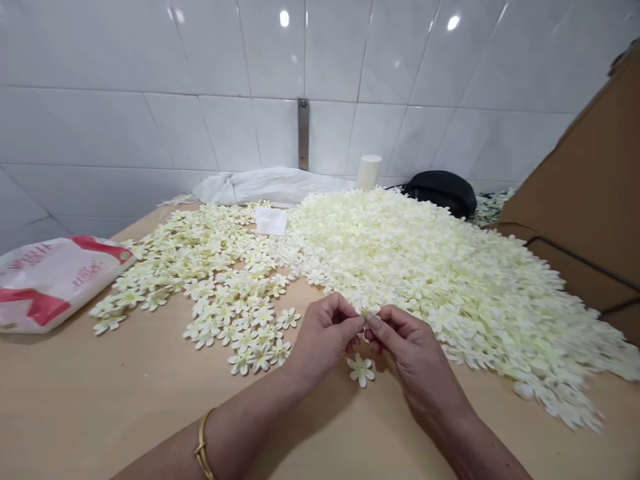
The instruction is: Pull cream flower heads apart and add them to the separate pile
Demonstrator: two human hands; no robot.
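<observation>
Between my two hands, a small cream-white artificial flower (369, 310) is pinched by its petals. My left hand (327, 333) grips it from the left with thumb and forefinger, and my right hand (407, 347) does the same from the right. Both sets of fingers are closed and nearly touching. Just below them, a single loose flower (361, 370) lies face up on the wooden table (150, 413). Behind my hands spreads a large heap of pale flowers (400, 247). A thinner scatter of flowers (220, 267) covers the table to the left.
A red and white plastic packet (60, 280) lies at the left. A white paper piece (271, 221) rests among the flowers. Along the tiled wall are a white plastic sheet (265, 185), a cream cylinder (369, 172) and a black object (443, 191). A cardboard box (590, 173) stands at the right.
</observation>
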